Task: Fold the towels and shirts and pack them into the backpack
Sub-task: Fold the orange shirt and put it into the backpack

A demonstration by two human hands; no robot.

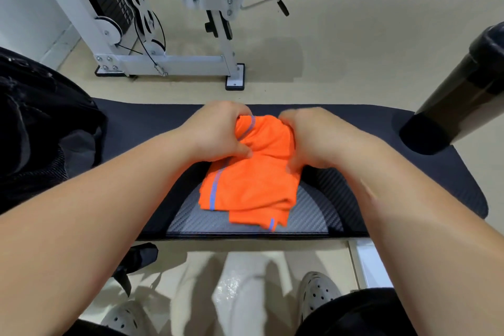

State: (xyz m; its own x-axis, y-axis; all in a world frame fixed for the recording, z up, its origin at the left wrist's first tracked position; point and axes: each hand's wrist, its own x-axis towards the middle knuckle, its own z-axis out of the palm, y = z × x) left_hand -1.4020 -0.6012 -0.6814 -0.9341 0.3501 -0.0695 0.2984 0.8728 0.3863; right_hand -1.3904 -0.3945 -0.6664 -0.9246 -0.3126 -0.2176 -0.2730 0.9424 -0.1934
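An orange towel [251, 185] with blue stripes lies partly folded in the middle of a black padded bench [152, 123]. My left hand [215, 131] grips the towel's far left part, fingers curled into the cloth. My right hand [308, 142] grips its far right edge, thumb and fingers pinching the fabric. The near half of the towel lies flat in layers on the bench's grey carbon-pattern panel. A black backpack [35, 123] sits at the left end of the bench, partly out of frame.
A dark cylindrical bottle [458, 95] stands on the bench's right end. A white weight machine [163, 35] stands on the beige floor beyond the bench. My feet in grey perforated clogs [319, 294] are below the near edge.
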